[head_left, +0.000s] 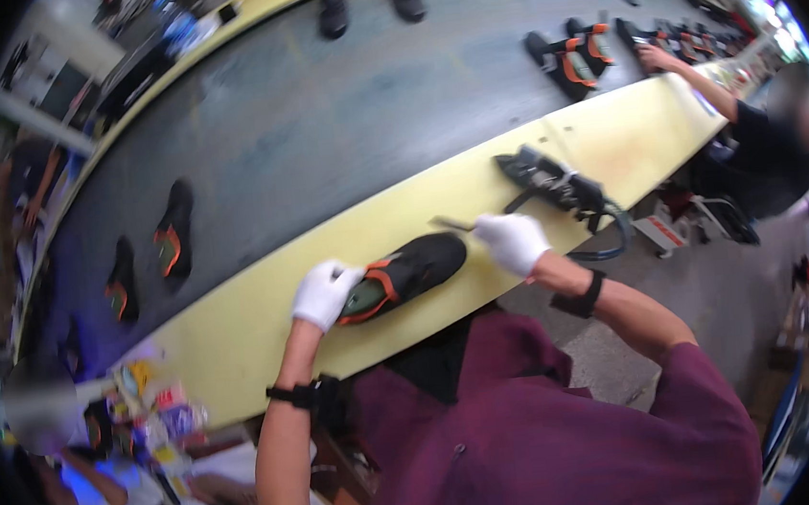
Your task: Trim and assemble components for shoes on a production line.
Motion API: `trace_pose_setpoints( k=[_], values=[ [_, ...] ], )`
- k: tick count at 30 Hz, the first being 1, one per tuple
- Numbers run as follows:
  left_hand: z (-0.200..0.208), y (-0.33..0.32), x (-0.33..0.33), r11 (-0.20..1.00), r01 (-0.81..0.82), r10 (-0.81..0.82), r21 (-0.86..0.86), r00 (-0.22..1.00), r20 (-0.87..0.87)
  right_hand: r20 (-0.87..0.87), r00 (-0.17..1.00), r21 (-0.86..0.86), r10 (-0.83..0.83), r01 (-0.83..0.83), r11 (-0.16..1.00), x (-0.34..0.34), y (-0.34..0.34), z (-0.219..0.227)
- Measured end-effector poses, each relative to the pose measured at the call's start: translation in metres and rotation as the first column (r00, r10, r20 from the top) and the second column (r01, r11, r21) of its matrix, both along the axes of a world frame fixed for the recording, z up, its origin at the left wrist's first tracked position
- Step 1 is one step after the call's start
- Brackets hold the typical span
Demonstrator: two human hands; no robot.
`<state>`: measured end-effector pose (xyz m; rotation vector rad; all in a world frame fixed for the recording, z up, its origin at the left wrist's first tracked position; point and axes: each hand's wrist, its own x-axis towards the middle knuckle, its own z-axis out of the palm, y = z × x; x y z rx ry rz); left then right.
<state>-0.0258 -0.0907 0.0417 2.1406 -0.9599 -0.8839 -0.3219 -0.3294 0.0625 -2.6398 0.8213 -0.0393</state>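
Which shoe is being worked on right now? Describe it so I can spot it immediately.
Find the pale yellow ledge along the dark conveyor belt. The black shoe with orange trim lies there, gripped by the gloved left hand. Every other shoe rides on the belt.

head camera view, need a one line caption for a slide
Gloved left hand steadies a black shoe on a yellow bench while the right hand holds a thin tool at its toe.

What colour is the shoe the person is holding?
The shoe is black with orange trim and a greenish inside, seen in the head view.
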Motion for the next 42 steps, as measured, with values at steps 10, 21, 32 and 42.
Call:
trace_pose_setpoints(
  k=[10,21,32,42],
  values=[
    [0.005,0.003,-0.009,0.994,-0.109,0.108,-0.002,0.993,-0.040,0.487,0.824,0.180,0.291,-0.420,0.889,0.068,0.063,0.003],
    [-0.017,0.010,-0.028,0.911,-0.173,0.232,-0.374,0.965,0.119,0.484,0.827,0.390,0.288,-0.498,0.775,0.083,0.055,0.002],
    [0.027,0.022,-0.064,0.793,-0.214,0.532,-0.571,0.699,0.477,0.120,0.671,0.310,0.732,-0.725,0.614,0.116,0.031,0.061],
    [-0.002,0.017,-0.140,0.912,-0.410,0.116,0.016,0.221,-0.968,0.178,0.475,0.350,0.862,-0.849,0.396,0.134,0.025,0.060]
  ],
)
